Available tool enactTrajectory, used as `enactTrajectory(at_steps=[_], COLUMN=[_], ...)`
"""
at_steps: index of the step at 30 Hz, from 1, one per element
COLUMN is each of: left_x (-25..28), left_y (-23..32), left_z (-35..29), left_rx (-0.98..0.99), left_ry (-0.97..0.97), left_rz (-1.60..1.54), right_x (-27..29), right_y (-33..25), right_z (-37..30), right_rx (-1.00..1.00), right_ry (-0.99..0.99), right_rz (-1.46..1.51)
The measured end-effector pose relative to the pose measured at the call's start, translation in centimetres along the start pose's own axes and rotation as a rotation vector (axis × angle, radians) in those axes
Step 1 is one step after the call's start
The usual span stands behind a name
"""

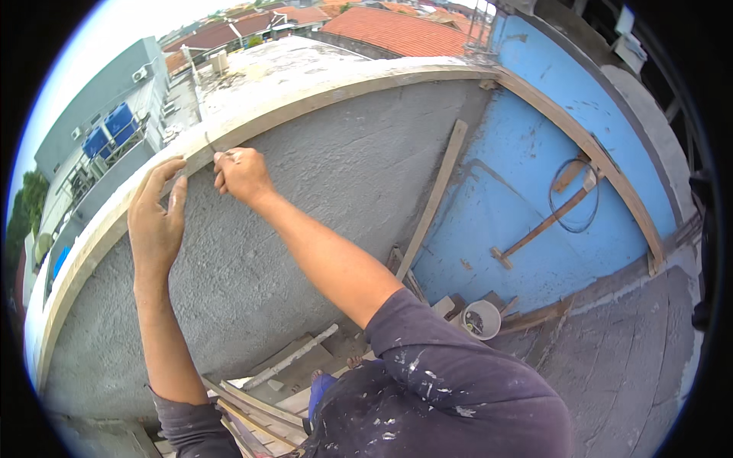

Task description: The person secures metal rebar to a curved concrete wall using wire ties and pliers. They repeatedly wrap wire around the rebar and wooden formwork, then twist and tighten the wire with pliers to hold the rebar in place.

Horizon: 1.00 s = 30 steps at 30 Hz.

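A pale wooden batten (321, 98) runs along the top edge of a grey plastered wall (328, 160). My right hand (246, 177) is closed around a thin, dark, bent metal rod (210, 143), whose far end stands up against the batten. Its exact kind is too small to make out. To the left, my left hand (156, 217) is raised at the batten, fingers slightly bent and thumb apart, with nothing seen in it. Whether its fingertips touch the wood I cannot tell.
A loose plank (434, 198) leans on the wall near the blue wall (489, 183). A wooden tool (546, 227) and a wire loop (553, 195) hang there. Below stands a white bucket (482, 319); boards (256, 412) lie near my feet. Rooftops spread beyond the wall.
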State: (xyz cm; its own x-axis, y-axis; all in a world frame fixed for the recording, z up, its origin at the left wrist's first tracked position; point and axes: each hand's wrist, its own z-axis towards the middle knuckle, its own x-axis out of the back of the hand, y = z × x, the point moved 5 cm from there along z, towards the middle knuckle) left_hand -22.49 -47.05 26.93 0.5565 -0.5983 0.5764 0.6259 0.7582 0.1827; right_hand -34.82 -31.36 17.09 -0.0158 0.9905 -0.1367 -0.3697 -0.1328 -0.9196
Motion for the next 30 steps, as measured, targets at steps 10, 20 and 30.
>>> enactTrajectory(at_steps=[10, 20, 30], left_x=[-16.6, -17.3, -15.7], left_y=[-16.1, -16.1, -15.0], left_z=[13.3, 12.6, 12.0], left_rx=[0.251, 0.277, 0.323], left_ry=[-0.722, -0.751, -0.725], left_rz=[-0.123, -0.065, 0.003], right_x=[2.2, 21.5, 50.5], right_y=[0.9, 17.7, -3.4], right_z=[-2.3, -30.3, -32.9], right_rx=[-0.108, -0.913, -0.497], right_ry=[-0.102, 0.233, 0.931], right_rz=[-0.298, -0.37, -0.667])
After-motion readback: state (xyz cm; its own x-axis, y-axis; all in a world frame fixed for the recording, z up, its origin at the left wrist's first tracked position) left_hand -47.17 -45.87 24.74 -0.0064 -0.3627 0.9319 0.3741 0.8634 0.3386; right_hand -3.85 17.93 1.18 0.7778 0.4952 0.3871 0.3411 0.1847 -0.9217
